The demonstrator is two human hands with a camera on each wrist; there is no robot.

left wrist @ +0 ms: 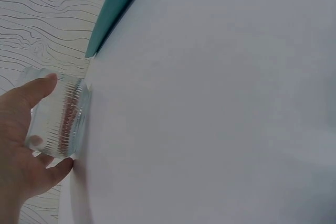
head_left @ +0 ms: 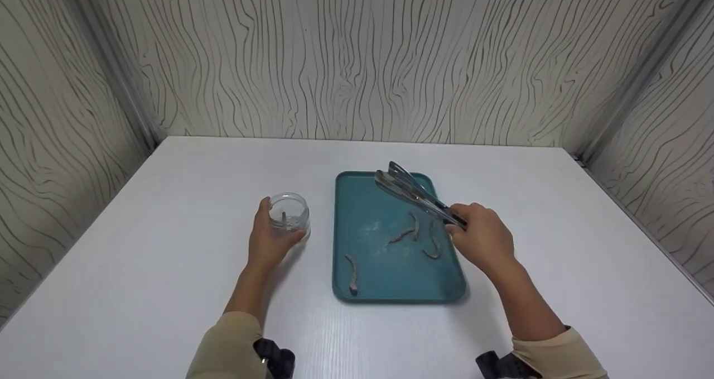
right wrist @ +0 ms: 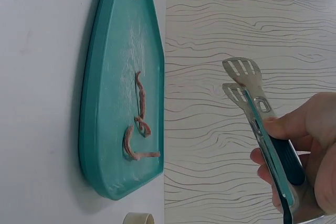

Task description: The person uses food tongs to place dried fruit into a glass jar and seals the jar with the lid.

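Tan sleeves (head_left: 226, 348) nearest; left hand (head_left: 270, 249) curled round clear cylindrical jar (head_left: 292, 211) beside teal rectangular tray (head_left: 385, 278). Right hand (head_left: 484, 236) grips slotted steel tongs (head_left: 427, 201), tips parted, empty; thin brownish strips (head_left: 353, 281) on tray may slip if pinched off-centre.

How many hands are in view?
2: the left hand grips the clear jar left of the teal tray; the right hand holds the tongs, which overlap the tray in the head view.
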